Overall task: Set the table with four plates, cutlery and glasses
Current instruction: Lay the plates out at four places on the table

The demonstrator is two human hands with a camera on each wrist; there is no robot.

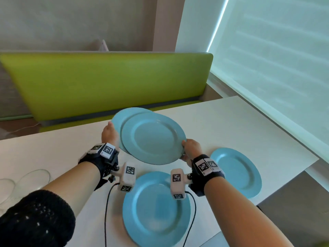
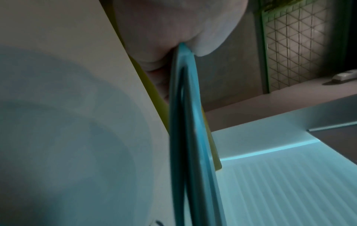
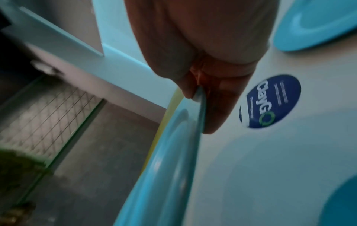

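Closest to my head camera is a black knit sleeve (image 1: pixel 33 218) on the left forearm, and from there I read both hands on the raised plates. My left hand (image 1: pixel 109 134) pinches the far-left rim of the lower plate (image 1: pixel 119 120); the left wrist view shows two blue rims on edge, thumb on one side and fingers (image 2: pixel 160 76) on the other. My right hand (image 1: pixel 191 148) pinches the near-right rim of the upper plate (image 1: pixel 153 138), thumb on top, fingers (image 3: pixel 222 110) curled beneath. These two plates overlap, the upper one shifted right of the lower, both held above the white table (image 1: pixel 240 125). Two more blue plates lie flat on it: one (image 1: pixel 156 209) nearest me between my forearms, another (image 1: pixel 236 172) just right of my right wrist. A round blue sticker (image 3: pixel 270 101) sits on the tabletop under my right hand. Clear glasses (image 1: pixel 33 177) stand at the table's left edge. Beyond the table runs a green bench back (image 1: pixel 106 81).
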